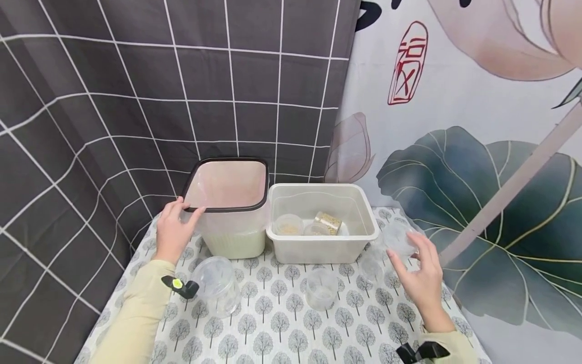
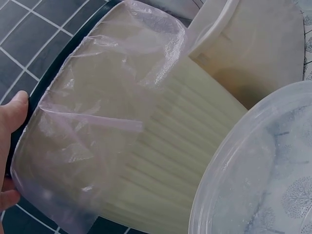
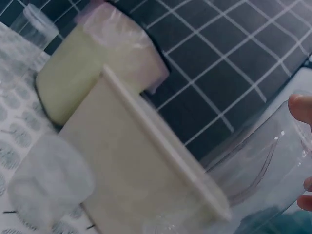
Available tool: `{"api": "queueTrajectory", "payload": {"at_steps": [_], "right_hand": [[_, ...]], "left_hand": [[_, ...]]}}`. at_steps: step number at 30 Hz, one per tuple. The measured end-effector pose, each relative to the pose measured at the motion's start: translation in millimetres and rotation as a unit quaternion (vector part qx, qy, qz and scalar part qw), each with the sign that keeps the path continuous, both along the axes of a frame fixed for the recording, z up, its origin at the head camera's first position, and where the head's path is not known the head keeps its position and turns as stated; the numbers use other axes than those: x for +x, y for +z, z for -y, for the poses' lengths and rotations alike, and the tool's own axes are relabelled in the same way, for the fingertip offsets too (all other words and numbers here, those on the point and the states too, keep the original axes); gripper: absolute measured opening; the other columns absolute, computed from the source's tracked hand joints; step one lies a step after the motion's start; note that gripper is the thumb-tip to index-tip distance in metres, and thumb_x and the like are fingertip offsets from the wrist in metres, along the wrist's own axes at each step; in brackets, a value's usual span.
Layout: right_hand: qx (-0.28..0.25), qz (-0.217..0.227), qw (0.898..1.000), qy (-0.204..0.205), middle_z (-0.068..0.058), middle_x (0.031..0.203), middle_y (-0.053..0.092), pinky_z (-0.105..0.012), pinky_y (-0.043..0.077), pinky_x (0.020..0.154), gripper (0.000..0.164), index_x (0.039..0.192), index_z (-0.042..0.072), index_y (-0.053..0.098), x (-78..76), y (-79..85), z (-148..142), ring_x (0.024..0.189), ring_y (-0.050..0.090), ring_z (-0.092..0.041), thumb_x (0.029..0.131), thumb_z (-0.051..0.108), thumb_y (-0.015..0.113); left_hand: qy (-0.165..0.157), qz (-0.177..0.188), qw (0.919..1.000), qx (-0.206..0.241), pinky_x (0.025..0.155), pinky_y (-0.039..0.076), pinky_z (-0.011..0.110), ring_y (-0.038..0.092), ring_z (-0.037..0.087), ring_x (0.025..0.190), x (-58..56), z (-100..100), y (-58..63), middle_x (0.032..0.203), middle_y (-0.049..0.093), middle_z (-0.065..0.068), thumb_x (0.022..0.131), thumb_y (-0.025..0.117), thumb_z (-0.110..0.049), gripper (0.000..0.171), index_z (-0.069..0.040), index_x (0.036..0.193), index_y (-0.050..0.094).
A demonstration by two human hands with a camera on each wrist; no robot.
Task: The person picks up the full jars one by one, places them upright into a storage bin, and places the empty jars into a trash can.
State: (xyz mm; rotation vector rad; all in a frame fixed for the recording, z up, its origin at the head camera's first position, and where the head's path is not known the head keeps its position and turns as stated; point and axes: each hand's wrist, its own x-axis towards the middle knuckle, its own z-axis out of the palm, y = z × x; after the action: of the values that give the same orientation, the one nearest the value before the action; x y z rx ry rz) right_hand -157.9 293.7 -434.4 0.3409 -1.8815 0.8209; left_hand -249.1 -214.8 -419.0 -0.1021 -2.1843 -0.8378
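Observation:
My left hand [image 1: 175,227] grips the near left corner of a trash bin [image 1: 238,245] by its dark rim, thumb and fingers apart. A pinkish plastic bag [image 2: 92,92] lines the bin and folds over its outside. On the right, my right hand [image 1: 423,273] holds a clear plastic jar [image 1: 397,237] beyond the white tub's right side. Thumb and fingertips grip this clear jar [image 3: 268,161] at its edge in the right wrist view. Its far part is hard to make out against the backdrop.
The white tub [image 1: 318,250] stands against the bin, holding round clear containers [image 1: 288,225] and a jar of yellowish bits [image 1: 328,222]. A large clear lidded jar [image 1: 217,285], a smaller clear cup [image 1: 321,289] and another clear container [image 1: 372,268] stand on the tree-print tablecloth [image 1: 263,344].

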Motion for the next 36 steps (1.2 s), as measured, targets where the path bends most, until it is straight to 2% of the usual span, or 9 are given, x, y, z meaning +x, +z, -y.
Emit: {"api": "queueTrajectory", "payload": {"at_steps": [3, 9, 14, 20, 31, 36], "right_hand": [[-0.004, -0.014, 1.0, 0.006, -0.029, 0.114, 0.055, -0.01, 0.038, 0.074, 0.065, 0.109, -0.01, 0.06, -1.6, 21.3, 11, 0.106, 0.051, -0.021, 0.081, 0.048, 0.066], [-0.021, -0.026, 0.998, 0.061, -0.031, 0.113, 0.055, -0.013, 0.04, 0.075, 0.052, 0.109, -0.012, 0.059, -0.6, 75.2, 48, 0.103, 0.052, -0.022, 0.08, 0.03, 0.071], [-0.021, -0.027, 0.994, 0.102, -0.033, 0.113, 0.053, -0.013, 0.041, 0.075, 0.044, 0.109, -0.014, 0.057, -11.7, 101.7, 77, 0.101, 0.052, -0.027, 0.075, 0.011, 0.072], [-0.037, -0.038, 0.99, 0.13, -0.035, 0.112, 0.052, -0.015, 0.043, 0.075, 0.047, 0.107, -0.015, 0.055, -29.8, 115.9, 113, 0.101, 0.052, -0.035, 0.065, -0.002, 0.072], [-0.055, -0.085, 0.98, 0.173, -0.033, 0.113, 0.052, -0.024, 0.046, 0.073, 0.048, 0.108, -0.012, 0.054, -59.4, 142.0, 173, 0.105, 0.052, -0.037, 0.065, -0.007, 0.076], [-0.083, -0.077, 0.977, 0.181, -0.029, 0.114, 0.049, -0.026, 0.049, 0.074, 0.051, 0.109, -0.011, 0.052, -75.1, 140.0, 192, 0.106, 0.051, -0.033, 0.066, -0.006, 0.078]], "left_hand": [[0.002, 0.009, 0.9999, -0.004, 0.095, 0.038, 0.051, 0.049, 0.04, 0.112, -0.9, 1, 2.9, 0.118, 0.055, 0.025, 0.077, 0.076, -0.028, 0.041, 0.006, 0.096, 0.064], [0.011, 0.026, 0.9996, 0.003, 0.095, 0.038, 0.052, 0.049, 0.041, 0.112, 1.2, 3, 3.6, 0.119, 0.054, 0.024, 0.078, 0.075, -0.029, 0.041, 0.005, 0.097, 0.064], [0.01, 0.029, 0.9995, 0.006, 0.095, 0.037, 0.052, 0.048, 0.042, 0.112, 4.4, 3, 2.1, 0.12, 0.054, 0.026, 0.078, 0.075, -0.028, 0.04, 0.005, 0.097, 0.063], [0.01, 0.033, 0.9994, 0.007, 0.095, 0.035, 0.054, 0.047, 0.043, 0.114, 5.0, 2, 3.5, 0.121, 0.053, 0.026, 0.078, 0.074, -0.028, 0.04, 0.005, 0.097, 0.063], [0.009, 0.036, 0.9993, 0.005, 0.096, 0.036, 0.052, 0.046, 0.041, 0.116, 1.4, 1, 3.5, 0.123, 0.052, 0.026, 0.079, 0.074, -0.028, 0.041, 0.006, 0.098, 0.062], [0.008, 0.035, 0.9993, -0.006, 0.098, 0.036, 0.051, 0.046, 0.041, 0.116, 1.2, -1, 2.8, 0.123, 0.052, 0.027, 0.08, 0.073, -0.029, 0.042, 0.006, 0.099, 0.062]]}}
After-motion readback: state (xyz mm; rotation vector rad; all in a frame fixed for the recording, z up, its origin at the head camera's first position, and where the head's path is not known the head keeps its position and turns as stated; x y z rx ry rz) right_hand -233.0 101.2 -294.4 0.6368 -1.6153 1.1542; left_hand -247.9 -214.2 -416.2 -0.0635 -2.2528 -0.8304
